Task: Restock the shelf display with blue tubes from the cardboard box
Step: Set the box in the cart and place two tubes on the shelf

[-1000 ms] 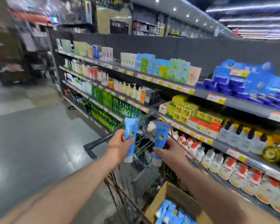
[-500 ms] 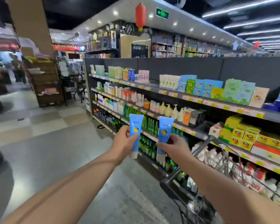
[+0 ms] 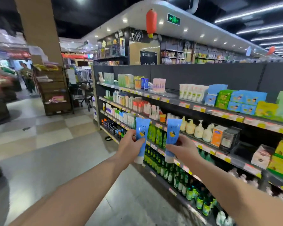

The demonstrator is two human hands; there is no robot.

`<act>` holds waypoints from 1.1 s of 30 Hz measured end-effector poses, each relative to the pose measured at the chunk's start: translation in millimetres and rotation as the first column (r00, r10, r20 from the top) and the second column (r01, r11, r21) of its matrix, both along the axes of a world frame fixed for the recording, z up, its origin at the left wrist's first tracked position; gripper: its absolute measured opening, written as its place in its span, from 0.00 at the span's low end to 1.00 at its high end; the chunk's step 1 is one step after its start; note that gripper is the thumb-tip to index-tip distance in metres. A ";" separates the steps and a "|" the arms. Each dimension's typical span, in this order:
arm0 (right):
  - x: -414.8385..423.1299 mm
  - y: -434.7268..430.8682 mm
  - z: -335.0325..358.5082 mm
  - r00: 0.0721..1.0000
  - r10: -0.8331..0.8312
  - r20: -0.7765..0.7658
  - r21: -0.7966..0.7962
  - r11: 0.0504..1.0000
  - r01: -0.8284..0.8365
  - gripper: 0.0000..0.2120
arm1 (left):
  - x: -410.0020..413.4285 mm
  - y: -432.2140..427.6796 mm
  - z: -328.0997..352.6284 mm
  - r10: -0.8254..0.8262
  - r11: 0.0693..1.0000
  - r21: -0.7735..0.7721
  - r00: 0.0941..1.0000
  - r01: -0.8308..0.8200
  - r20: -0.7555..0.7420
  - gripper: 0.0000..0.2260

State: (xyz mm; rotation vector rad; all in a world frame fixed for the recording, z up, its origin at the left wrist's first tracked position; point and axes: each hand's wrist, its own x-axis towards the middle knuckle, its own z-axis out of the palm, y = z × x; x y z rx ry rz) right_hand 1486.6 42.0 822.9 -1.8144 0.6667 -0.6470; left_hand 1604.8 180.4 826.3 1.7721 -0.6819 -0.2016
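I hold two blue tubes upright, white caps down, in front of the shelf display (image 3: 173,99). My left hand (image 3: 129,146) grips the left blue tube (image 3: 142,132) around its lower half. My right hand (image 3: 182,148) grips the right blue tube (image 3: 172,134) the same way. Both tubes show a yellow and dark round logo. The shelves carry rows of bottles, boxes and tubes with yellow price tags along the edges. The cardboard box is out of view.
Green bottles (image 3: 155,136) fill the lower shelves just behind the tubes. A tan pillar (image 3: 38,30) and a wooden rack (image 3: 54,90) stand at the left beyond the tiled aisle floor (image 3: 47,152). A person (image 3: 27,77) stands far off at the left.
The view has swung left and up along the aisle; the cart and cardboard box have left the frame. Both hands keep the tubes upright in the same grip.
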 end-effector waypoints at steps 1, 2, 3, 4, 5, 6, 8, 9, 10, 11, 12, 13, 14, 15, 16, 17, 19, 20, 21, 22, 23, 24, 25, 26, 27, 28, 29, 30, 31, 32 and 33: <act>17.2 -10.5 3.3 1.000 0.009 0.011 0.016 1.000 -0.009 0.14 | 18.4 -10.6 4.9 0.000 1.000 -0.001 1.000 0.000 -0.009 0.07; 33.3 -21.8 7.0 1.000 0.016 0.019 0.033 0.999 -0.016 0.14 | 35.6 -21.6 9.3 -0.007 1.000 -0.001 1.000 0.007 -0.018 0.07; 48.8 -33.5 10.4 1.000 0.019 0.021 0.044 0.999 -0.020 0.13 | 51.6 -32.8 13.3 -0.015 1.000 0.003 1.000 0.015 -0.022 0.07; 63.4 -45.1 13.4 1.000 0.022 0.019 0.044 0.999 -0.023 0.13 | 66.1 -43.6 16.9 -0.018 1.000 0.007 1.000 0.018 -0.016 0.08; 77.7 -56.8 15.7 0.999 0.024 0.021 0.037 0.999 -0.025 0.13 | 79.9 -54.2 20.0 -0.016 1.000 0.008 1.000 0.016 -0.007 0.08; 92.0 -68.2 17.2 0.999 0.029 0.027 0.031 0.999 -0.030 0.14 | 93.5 -64.9 22.1 -0.014 1.000 -0.003 1.000 0.014 -0.004 0.07; 117.1 -87.5 19.1 0.999 0.031 0.037 0.028 0.999 -0.032 0.13 | 118.4 -85.2 24.2 -0.016 0.999 -0.038 1.000 0.015 -0.018 0.07; 128.2 -95.3 19.0 0.999 0.026 0.030 0.031 0.999 -0.027 0.12 | 129.4 -94.5 24.7 -0.016 0.999 -0.040 1.000 0.015 -0.027 0.07; 138.8 -103.0 17.6 1.000 0.021 0.021 0.033 0.999 -0.022 0.12 | 140.7 -103.1 24.9 -0.011 0.999 -0.034 1.000 0.011 -0.021 0.07; 149.4 -110.6 15.6 1.000 0.018 0.015 0.034 0.999 -0.018 0.12 | 152.3 -111.9 25.7 -0.006 1.000 -0.029 1.000 0.006 -0.011 0.07; 159.8 -118.4 14.1 1.000 0.015 0.013 0.036 0.999 -0.015 0.12 | 165.0 -121.1 26.1 -0.007 0.999 -0.034 1.000 0.007 -0.006 0.07; 169.5 -125.9 13.7 1.000 0.008 0.016 0.039 0.999 -0.009 0.13 | 177.8 -130.7 26.6 -0.017 0.999 -0.045 1.000 0.017 -0.008 0.07; 179.5 -134.3 13.0 1.000 0.001 0.017 0.044 0.999 -0.002 0.13 | 190.1 -140.2 27.8 -0.034 0.998 -0.057 0.999 0.033 -0.011 0.06; 189.5 -142.8 11.9 1.000 -0.006 0.016 0.045 0.999 0.005 0.13 | 202.5 -149.5 28.3 -0.054 0.996 -0.066 0.998 0.053 -0.014 0.06; 199.8 -151.9 9.8 1.000 -0.011 0.008 0.038 0.999 0.010 0.14 | 215.3 -158.7 27.8 -0.077 0.994 -0.073 0.997 0.075 -0.013 0.05; 210.4 -160.5 7.6 1.000 -0.022 0.001 0.026 0.999 0.022 0.14 | 228.3 -168.1 27.2 -0.100 0.992 -0.077 0.995 0.099 -0.010 0.05; 233.7 -177.3 5.0 0.997 -0.067 -0.035 -0.020 0.998 0.067 0.13 | 257.0 -187.3 26.3 -0.148 0.986 -0.077 0.989 0.147 0.002 0.05; 246.7 -185.8 4.4 0.994 -0.097 -0.058 -0.045 0.994 0.095 0.12 | 272.3 -197.0 26.4 -0.168 0.982 -0.082 0.986 0.168 0.004 0.06; 260.3 -193.8 4.7 0.990 -0.127 -0.066 -0.059 0.991 0.123 0.12 | 288.3 -207.0 26.5 -0.186 0.979 -0.084 0.983 0.185 0.001 0.06; 274.7 -201.1 5.6 0.987 -0.147 -0.061 -0.059 0.988 0.144 0.11 | 305.7 -216.9 26.8 -0.199 0.976 -0.086 0.980 0.198 0.004 0.05; 289.7 -207.7 7.2 0.985 -0.164 -0.049 -0.055 0.985 0.162 0.11 | 323.8 -226.8 27.7 -0.209 0.974 -0.085 0.978 0.209 0.013 0.05; 304.9 -214.7 9.2 0.983 -0.179 -0.036 -0.047 0.983 0.177 0.11 | 341.6 -236.4 30.0 -0.219 0.972 -0.080 0.975 0.220 0.021 0.05; 319.8 -221.4 12.3 0.980 -0.195 -0.023 -0.042 0.980 0.194 0.12 | 359.1 -246.3 32.7 -0.236 0.969 -0.073 0.971 0.237 0.029 0.05; 333.9 -229.1 15.2 0.978 -0.209 -0.019 -0.039 0.977 0.208 0.13 | 375.8 -256.7 35.9 -0.257 0.963 -0.069 0.966 0.259 0.035 0.06; 347.3 -235.8 18.4 0.974 -0.228 -0.015 -0.043 0.973 0.227 0.14 | 391.9 -267.8 38.8 -0.279 0.957 -0.072 0.960 0.281 0.037 0.06; 359.2 -242.7 20.8 0.968 -0.252 -0.007 -0.041 0.967 0.252 0.14 | 406.2 -278.4 42.1 -0.300 0.950 -0.081 0.953 0.303 0.046 0.06; 369.9 -248.7 22.3 0.959 -0.283 0.002 -0.034 0.959 0.283 0.14 | 419.0 -289.3 44.8 -0.315 0.943 -0.090 0.947 0.319 0.056 0.05; 379.5 -255.6 21.6 0.951 -0.308 0.007 -0.027 0.951 0.308 0.14 | 429.6 -300.0 46.8 -0.331 0.936 -0.103 0.942 0.336 0.059 0.05; 387.4 -261.4 20.9 0.944 -0.330 0.001 -0.030 0.943 0.330 0.14 | 440.1 -311.9 46.3 -0.349 0.928 -0.116 0.936 0.353 0.051 0.05; 394.1 -267.8 19.0 0.938 -0.347 -0.014 -0.040 0.937 0.346 0.14 | 449.3 -323.1 44.3 -0.370 0.921 -0.118 0.928 0.372 0.041 0.05; 399.5 -274.2 17.6 0.930 -0.365 -0.028 -0.049 0.930 0.364 0.15 | 456.3 -333.9 41.3 -0.389 0.914 -0.111 0.921 0.390 0.031 0.06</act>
